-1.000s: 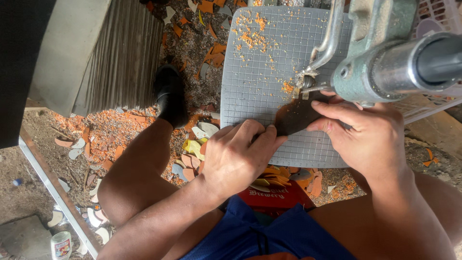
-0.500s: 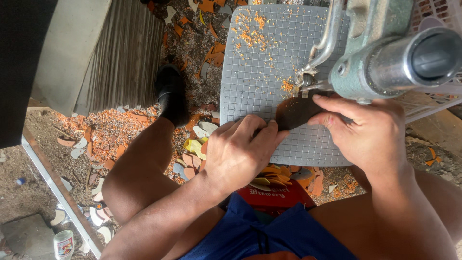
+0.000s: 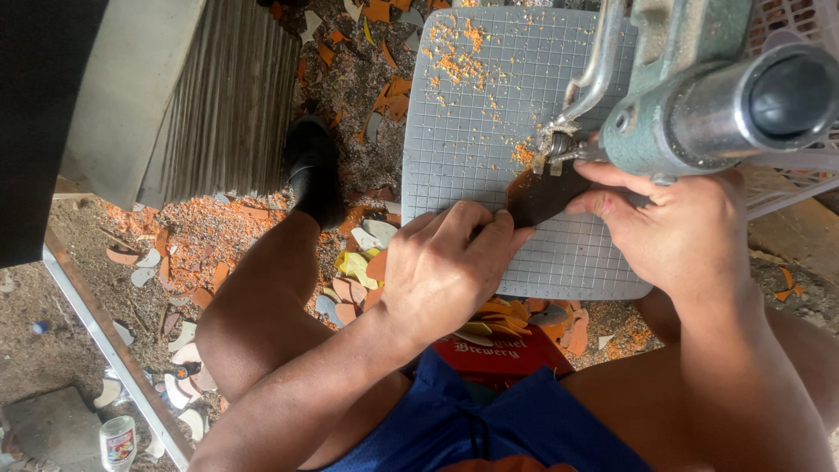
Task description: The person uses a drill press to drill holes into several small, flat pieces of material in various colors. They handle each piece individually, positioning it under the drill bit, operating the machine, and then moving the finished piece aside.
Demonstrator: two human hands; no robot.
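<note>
both hands pinch a dark brown tile piece (image 3: 542, 197) flat on the grey gridded board (image 3: 472, 131), just under the tip of the green cutting machine (image 3: 690, 96). the left hand (image 3: 446, 267) has its grip closed on the near edge, and the right hand (image 3: 673, 227) has its grip clamped on the far side. the piece looks stiff, brittle and sharp-edged, probably light; it is best held by its flat faces, away from the tip. orange chips (image 3: 201, 236) litter the floor.

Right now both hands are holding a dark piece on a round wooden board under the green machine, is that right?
Not quite. In the head view the board is square, grey and gridded, not round and wooden. The left hand and the right hand do hold the dark piece on it under the green machine.
</note>
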